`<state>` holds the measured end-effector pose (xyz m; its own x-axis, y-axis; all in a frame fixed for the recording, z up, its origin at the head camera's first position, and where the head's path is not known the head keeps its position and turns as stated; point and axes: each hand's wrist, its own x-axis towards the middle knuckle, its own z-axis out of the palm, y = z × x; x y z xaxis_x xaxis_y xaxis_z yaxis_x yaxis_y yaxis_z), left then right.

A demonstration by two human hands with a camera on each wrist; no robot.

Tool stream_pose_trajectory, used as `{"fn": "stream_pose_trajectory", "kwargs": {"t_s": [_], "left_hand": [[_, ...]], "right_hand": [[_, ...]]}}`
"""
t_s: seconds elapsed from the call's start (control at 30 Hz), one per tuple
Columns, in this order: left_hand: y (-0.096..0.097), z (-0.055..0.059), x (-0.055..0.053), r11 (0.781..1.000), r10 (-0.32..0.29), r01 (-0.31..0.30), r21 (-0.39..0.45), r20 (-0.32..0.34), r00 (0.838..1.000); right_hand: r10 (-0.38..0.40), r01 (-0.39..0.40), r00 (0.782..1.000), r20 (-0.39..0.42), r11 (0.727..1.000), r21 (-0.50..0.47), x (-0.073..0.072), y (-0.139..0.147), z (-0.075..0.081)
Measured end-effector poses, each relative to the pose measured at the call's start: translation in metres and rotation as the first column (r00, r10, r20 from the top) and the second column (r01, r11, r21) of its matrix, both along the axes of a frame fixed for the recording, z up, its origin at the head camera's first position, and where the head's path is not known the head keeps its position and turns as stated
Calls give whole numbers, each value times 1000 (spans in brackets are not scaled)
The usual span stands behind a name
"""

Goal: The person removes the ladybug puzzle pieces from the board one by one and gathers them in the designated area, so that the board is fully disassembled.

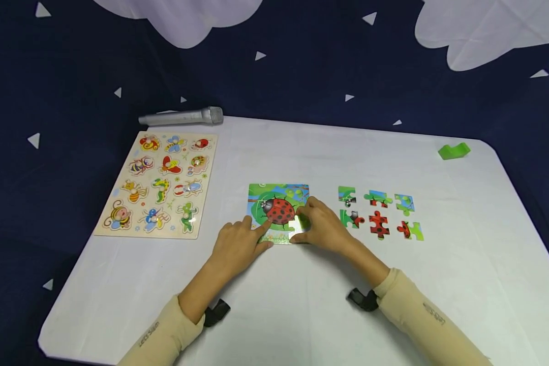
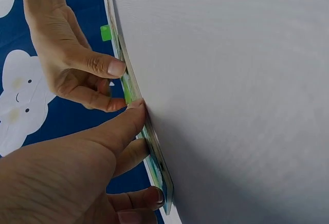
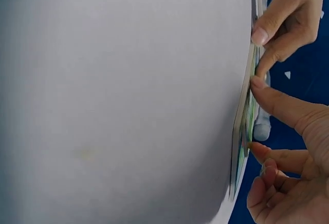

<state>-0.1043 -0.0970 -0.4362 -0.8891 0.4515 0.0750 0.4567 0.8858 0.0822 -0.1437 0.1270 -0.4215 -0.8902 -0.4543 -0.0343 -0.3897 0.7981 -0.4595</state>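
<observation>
A square jigsaw board [image 1: 256,192] with a ladybug picture lies on the table, mostly filled. At its lower right corner my right hand [image 1: 325,226] pinches a jigsaw piece [image 1: 297,224], which shines with glare. In the right wrist view that piece tilts over the board, between thumb and index finger. My left hand [image 1: 238,246] holds the board's lower left part, thumb at the near edge and index fingertip on the picture. Its other fingers rest along the left edge in the left wrist view.
Several loose ladybug pieces [image 1: 378,225] lie in two rows right of the board. A wooden insect peg puzzle [image 1: 139,201] is at the left, with a silver microphone [image 1: 183,118] behind it. A green block [image 1: 454,151] sits near the far right corner.
</observation>
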Motion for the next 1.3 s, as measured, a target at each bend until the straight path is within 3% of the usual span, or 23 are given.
{"fn": "stream_pose_trajectory", "kwargs": {"t_s": [0.27,0.53,0.63,1.03,1.3], "left_hand": [[4,4,-1,999,5,-6,-48,-10,1000],[7,6,0,994,-1,-4,-106,-51,999],[7,6,0,994,-2,-5,-113,-61,998],[6,4,0,993,4,-10,-118,-52,999],[5,2,-1,994,-3,-3,-106,-58,998]], "right_hand": [[-24,24,995,-95,1000,2,8,-2,1],[-8,8,999,43,1000,17,-2,0,-1],[-7,6,999,50,1000,4,-4,1,-1],[-44,46,994,-97,999,12,8,-8,4],[-65,74,988,-139,995,61,13,-8,4]]}}
